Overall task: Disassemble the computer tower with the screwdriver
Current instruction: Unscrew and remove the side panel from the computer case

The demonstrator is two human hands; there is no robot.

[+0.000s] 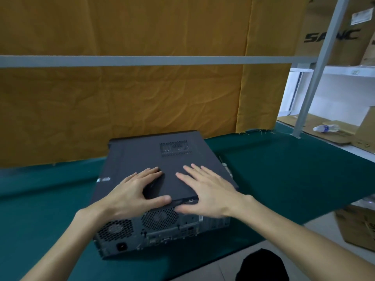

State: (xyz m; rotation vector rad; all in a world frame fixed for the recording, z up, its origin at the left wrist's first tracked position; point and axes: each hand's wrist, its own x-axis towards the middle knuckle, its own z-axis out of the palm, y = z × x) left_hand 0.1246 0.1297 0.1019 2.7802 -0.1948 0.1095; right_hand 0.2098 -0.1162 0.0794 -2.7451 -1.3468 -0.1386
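A dark grey computer tower (142,157) lies on its side on the green table (284,175), its rear panel with fan grilles and ports (158,226) facing me. Both hands lie flat on the upper side panel near its rear edge. My left hand (136,191) has its fingers spread on the panel and its thumb along the rear edge. My right hand (207,189) presses the panel with straight fingers, thumb over the rear edge. No screwdriver shows in view.
An orange cloth (121,102) hangs behind the table with a grey bar (142,60) across it. To the right stand a metal shelf post (316,74), cardboard boxes (332,31) and a plastic bottle (325,128). A box (357,226) sits on the floor.
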